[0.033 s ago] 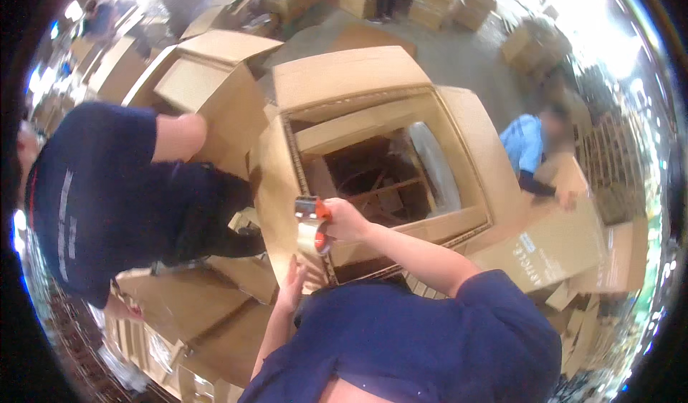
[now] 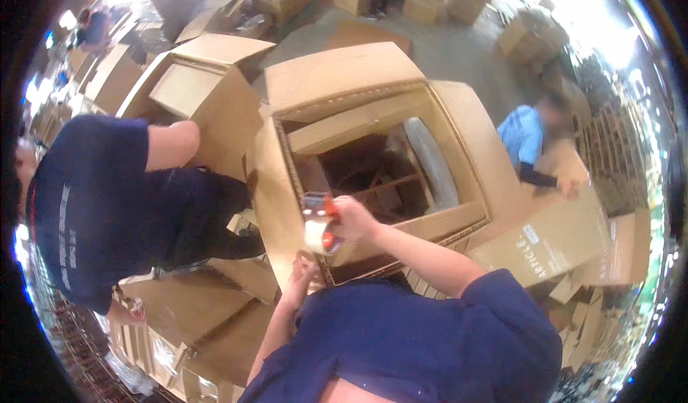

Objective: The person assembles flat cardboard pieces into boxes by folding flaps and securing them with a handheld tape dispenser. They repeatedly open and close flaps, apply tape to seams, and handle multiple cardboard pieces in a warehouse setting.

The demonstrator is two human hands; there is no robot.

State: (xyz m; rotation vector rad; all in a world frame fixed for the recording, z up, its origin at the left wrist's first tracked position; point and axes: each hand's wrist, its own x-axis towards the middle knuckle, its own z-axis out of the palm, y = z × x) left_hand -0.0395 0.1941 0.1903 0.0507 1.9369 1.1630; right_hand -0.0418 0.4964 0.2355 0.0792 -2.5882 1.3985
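Observation:
My right hand (image 2: 355, 219) is wrapped round a tape dispenser (image 2: 321, 224) with red-orange parts and a roll of pale tape. The dispenser is over the near left corner of a large open cardboard box (image 2: 387, 249). Just below it, my left hand (image 2: 302, 270) is at the lower end of the box's left flap (image 2: 266, 188), with its fingers curled in. What those fingers hold, if anything, is too blurred to make out. Inside the box are cardboard inner walls, a dark hollow and a pale wrapped piece (image 2: 432, 163) along the right side.
Close on my left stands a person in dark clothing (image 2: 93, 195), beside another open box (image 2: 222, 109). To the right, a person in a light blue shirt (image 2: 522, 134) rests a hand on a closed carton (image 2: 545, 249). Stacked pallets (image 2: 616, 152) stand at the far right, more cartons behind.
The dispenser and my right hand have shifted slightly right and down in the picture. My left hand's fingers, more stretched before, are now curled. The view has shifted a little.

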